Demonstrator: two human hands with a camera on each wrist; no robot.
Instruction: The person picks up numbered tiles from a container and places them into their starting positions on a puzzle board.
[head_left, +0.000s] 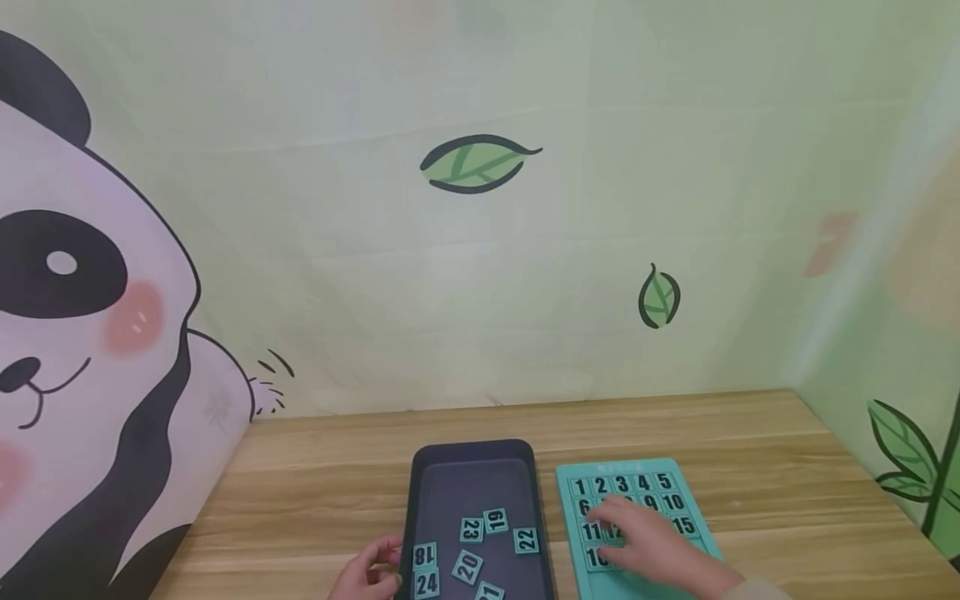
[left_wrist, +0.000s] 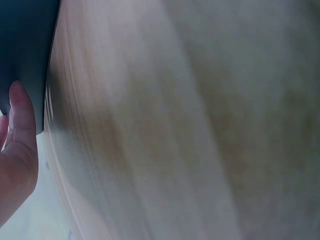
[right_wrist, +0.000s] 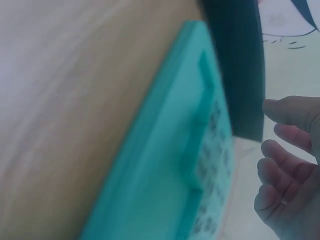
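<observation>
A dark tray [head_left: 480,471] holds several loose teal number tiles, among them a tile marked 20 [head_left: 467,567] and a tile marked 22 [head_left: 527,541]. My left hand [head_left: 369,570] is at the tray's left side; in the left wrist view its fingers [left_wrist: 22,112] lie against the tray's outer wall. To the right lies a teal number board [head_left: 617,468] with rows of numbered tiles starting 1 to 5. Over its middle rows hovers my right hand [head_left: 651,542], covering some numbers. In the right wrist view its fingers [right_wrist: 282,157] are loosely bent, with nothing visible between them.
Both the tray and board lie on a wood-grain table [head_left: 322,475]. A pale green wall covering [head_left: 337,208] with a printed panda [head_left: 90,250] and leaves stands behind the table.
</observation>
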